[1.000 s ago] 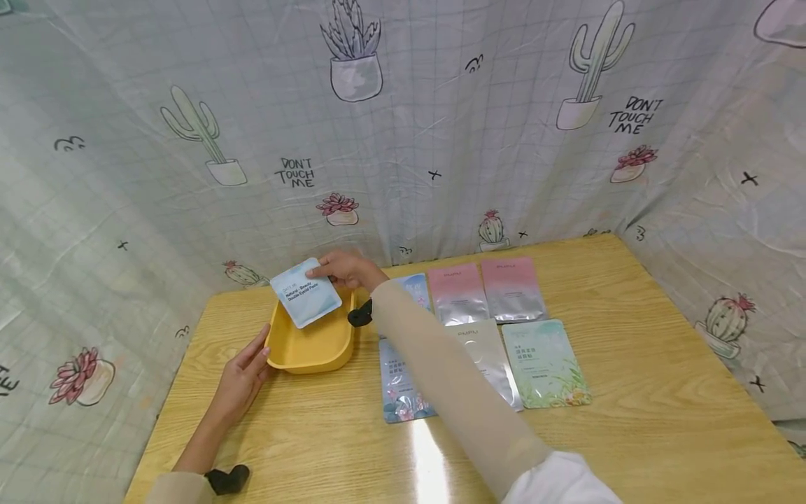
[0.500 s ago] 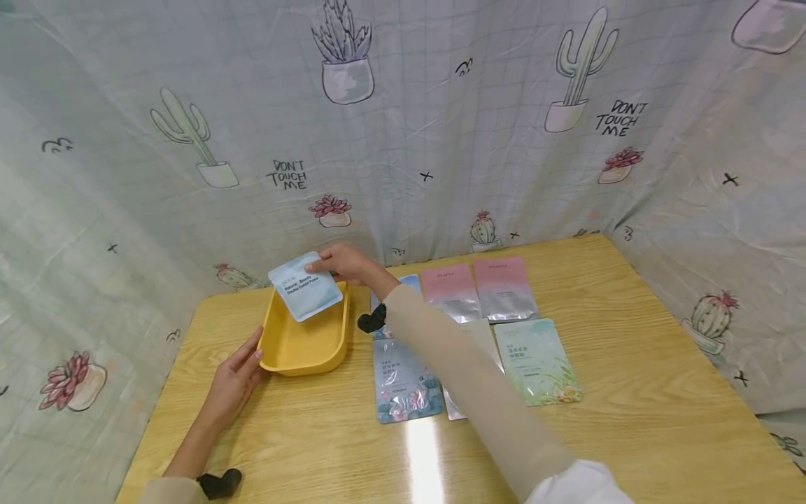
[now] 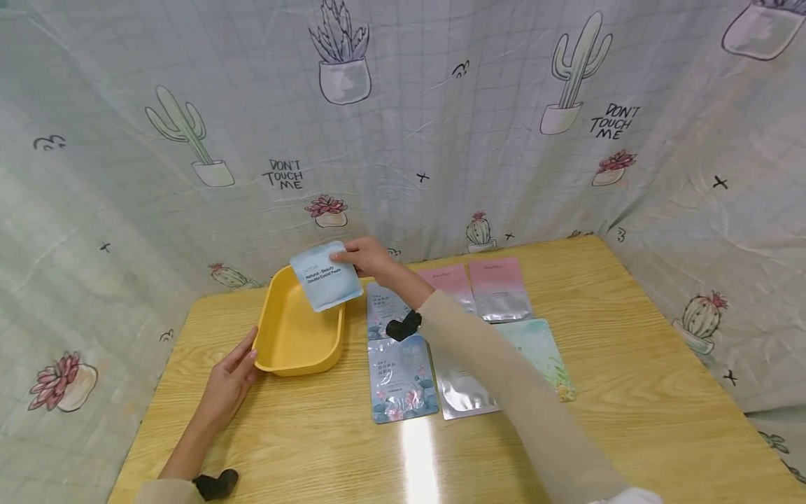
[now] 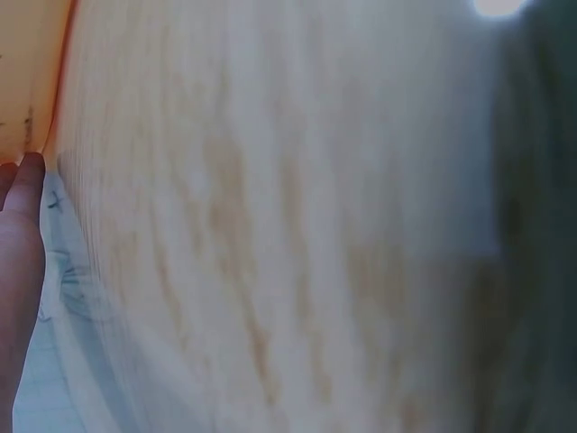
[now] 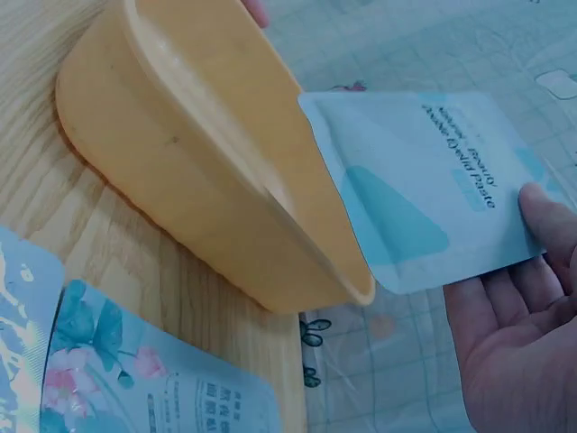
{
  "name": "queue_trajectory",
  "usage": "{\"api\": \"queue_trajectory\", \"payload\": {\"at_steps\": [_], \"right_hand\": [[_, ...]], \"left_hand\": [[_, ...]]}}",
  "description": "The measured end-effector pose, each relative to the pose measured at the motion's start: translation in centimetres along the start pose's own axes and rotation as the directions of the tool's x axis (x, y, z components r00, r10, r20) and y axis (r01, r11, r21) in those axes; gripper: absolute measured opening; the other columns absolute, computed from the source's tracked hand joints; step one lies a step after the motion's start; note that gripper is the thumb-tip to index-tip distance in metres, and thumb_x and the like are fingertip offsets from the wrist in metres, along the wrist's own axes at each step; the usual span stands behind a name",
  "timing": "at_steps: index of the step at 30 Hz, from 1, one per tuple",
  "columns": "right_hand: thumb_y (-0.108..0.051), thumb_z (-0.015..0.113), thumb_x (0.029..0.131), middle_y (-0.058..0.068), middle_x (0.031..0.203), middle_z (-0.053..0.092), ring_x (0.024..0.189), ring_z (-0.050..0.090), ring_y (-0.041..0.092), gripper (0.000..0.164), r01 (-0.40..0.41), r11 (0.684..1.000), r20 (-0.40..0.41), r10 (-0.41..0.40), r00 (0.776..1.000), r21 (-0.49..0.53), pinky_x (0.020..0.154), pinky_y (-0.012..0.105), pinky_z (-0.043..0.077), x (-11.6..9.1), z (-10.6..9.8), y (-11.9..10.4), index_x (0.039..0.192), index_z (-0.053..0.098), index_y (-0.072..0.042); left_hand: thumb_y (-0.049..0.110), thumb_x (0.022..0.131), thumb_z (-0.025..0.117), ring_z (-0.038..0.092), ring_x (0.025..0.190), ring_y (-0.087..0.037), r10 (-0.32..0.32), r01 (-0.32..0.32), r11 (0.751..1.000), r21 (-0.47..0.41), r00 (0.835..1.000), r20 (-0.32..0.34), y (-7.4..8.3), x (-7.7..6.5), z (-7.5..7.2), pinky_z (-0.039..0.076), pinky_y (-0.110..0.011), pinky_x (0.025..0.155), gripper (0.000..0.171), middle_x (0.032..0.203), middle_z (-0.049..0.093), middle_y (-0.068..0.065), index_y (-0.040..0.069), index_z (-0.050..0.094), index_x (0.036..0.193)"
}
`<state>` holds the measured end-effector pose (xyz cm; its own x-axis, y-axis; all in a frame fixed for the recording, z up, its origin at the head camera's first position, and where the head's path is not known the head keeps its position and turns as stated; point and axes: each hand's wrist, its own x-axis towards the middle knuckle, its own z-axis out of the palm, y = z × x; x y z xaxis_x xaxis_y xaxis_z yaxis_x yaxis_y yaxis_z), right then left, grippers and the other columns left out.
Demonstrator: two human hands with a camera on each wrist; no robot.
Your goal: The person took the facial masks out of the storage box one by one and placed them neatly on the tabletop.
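In the head view, my right hand (image 3: 371, 257) pinches a pale blue pouch (image 3: 324, 278) by its upper right corner, thumb on the printed front. The print reads "Natural - Beauty Double Eyelid Paste". Tilted, the pouch hangs over the right side of a yellow plastic bin (image 3: 296, 325). In the right wrist view the pouch (image 5: 433, 180) overlaps the far end of the bin (image 5: 171, 171), with the thumb above and curled fingers below. My left hand (image 3: 227, 388) touches the bin's left side with mostly straight fingers; the left wrist view shows its fingers (image 4: 27, 189) against the bin wall.
Right of the bin, flat sachets lie in two rows: blue floral ones (image 3: 403, 381), pink-silver ones (image 3: 500, 290), a silver one (image 3: 462, 392) and a green one (image 3: 544, 357). My right forearm covers parts of them. A printed curtain (image 3: 390, 140) surrounds the wooden table (image 3: 302, 441).
My right hand has moved the pale blue pouch to the right and slightly up, uncovering more of the bin's inside. My left hand stays at the bin's left side.
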<state>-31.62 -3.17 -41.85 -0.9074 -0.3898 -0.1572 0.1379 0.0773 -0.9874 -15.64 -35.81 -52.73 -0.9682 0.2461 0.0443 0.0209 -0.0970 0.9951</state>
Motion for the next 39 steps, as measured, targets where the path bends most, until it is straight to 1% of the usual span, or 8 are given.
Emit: {"api": "queue_trajectory", "payload": {"at_steps": [6,9,12,16,20,28,35,39], "right_hand": [[-0.011,0.060,0.104,0.016,0.123,0.070,0.104,0.071,0.023,0.031,-0.094,0.992,0.125,0.083,0.989,0.079,0.094,0.039,0.059,-2.0,-1.7,0.2,0.130,0.066,0.004],[-0.011,0.059,0.104,0.016,0.124,0.069,0.106,0.070,0.024,0.032,-0.098,0.992,0.145,0.087,0.986,0.074,0.095,0.039,0.059,-3.2,-2.4,0.3,0.132,0.065,0.003],[-0.011,0.059,0.104,0.017,0.123,0.070,0.101,0.071,0.023,0.031,-0.076,0.993,0.131,0.064,0.989,0.088,0.092,0.038,0.060,-4.2,-3.0,0.5,0.130,0.066,0.004],[-0.009,0.061,0.103,0.020,0.120,0.071,0.096,0.073,0.023,0.029,-0.037,0.990,0.097,0.024,0.995,0.136,0.092,0.042,0.060,-5.4,-3.7,0.9,0.127,0.067,0.006],[-0.007,0.063,0.101,0.019,0.117,0.072,0.095,0.074,0.024,0.028,-0.032,0.986,0.056,0.023,0.998,0.166,0.093,0.044,0.059,-6.7,-4.5,1.6,0.125,0.069,0.006],[-0.007,0.064,0.101,0.019,0.115,0.072,0.094,0.073,0.022,0.026,-0.009,0.984,-0.021,0.013,1.000,0.177,0.082,0.034,0.063,-9.2,-6.0,2.9,0.122,0.069,0.008],[-0.006,0.064,0.101,0.018,0.114,0.072,0.096,0.073,0.021,0.025,-0.019,0.978,-0.040,0.028,0.999,0.209,0.091,0.040,0.060,-11.1,-6.7,3.8,0.121,0.070,0.008],[-0.005,0.063,0.101,0.014,0.105,0.072,0.092,0.073,0.019,0.019,-0.007,0.974,-0.054,0.020,0.998,0.227,0.088,0.038,0.061,-12.1,-7.2,4.3,0.110,0.069,0.011]], "left_hand": [[0.012,0.111,0.042,0.046,0.134,0.006,-0.007,0.008,1.000,0.004,1.000,-0.018,0.0,-0.2,0.0,0.047,-0.020,0.104,0.060,0.171,0.003,-0.007,0.007,0.013,0.163],[0.011,0.111,0.041,0.047,0.132,0.007,0.004,-0.004,1.000,0.001,1.000,-0.016,-0.1,-0.2,0.0,0.048,-0.019,0.103,0.060,0.171,0.005,-0.006,0.006,0.012,0.163],[0.011,0.111,0.041,0.047,0.132,0.007,0.013,-0.013,1.000,0.002,1.000,-0.015,0.0,-0.3,-0.1,0.048,-0.019,0.103,0.059,0.171,0.006,-0.006,0.005,0.012,0.163],[0.011,0.111,0.042,0.048,0.131,0.008,0.012,-0.012,1.000,0.005,1.000,-0.019,0.1,-0.2,0.0,0.048,-0.019,0.103,0.061,0.171,0.006,-0.006,0.004,0.012,0.163],[0.011,0.110,0.044,0.048,0.130,0.008,0.002,-0.001,1.000,0.017,1.000,-0.023,0.2,-0.3,0.0,0.049,-0.019,0.102,0.062,0.171,0.006,-0.006,0.003,0.011,0.162],[0.012,0.110,0.044,0.047,0.130,0.009,0.003,-0.002,1.000,0.030,1.000,-0.023,0.1,-0.1,0.1,0.048,-0.018,0.103,0.061,0.171,0.007,-0.006,0.005,0.014,0.163],[0.013,0.110,0.044,0.048,0.129,0.010,0.000,0.001,0.999,0.043,1.000,-0.018,0.0,0.0,0.3,0.048,-0.018,0.102,0.061,0.171,0.005,-0.008,0.006,0.013,0.163],[0.012,0.110,0.044,0.049,0.129,0.009,0.002,-0.001,1.000,0.029,1.000,-0.017,-0.1,0.1,0.3,0.048,-0.018,0.102,0.061,0.171,0.006,-0.007,0.005,0.013,0.163]]}}
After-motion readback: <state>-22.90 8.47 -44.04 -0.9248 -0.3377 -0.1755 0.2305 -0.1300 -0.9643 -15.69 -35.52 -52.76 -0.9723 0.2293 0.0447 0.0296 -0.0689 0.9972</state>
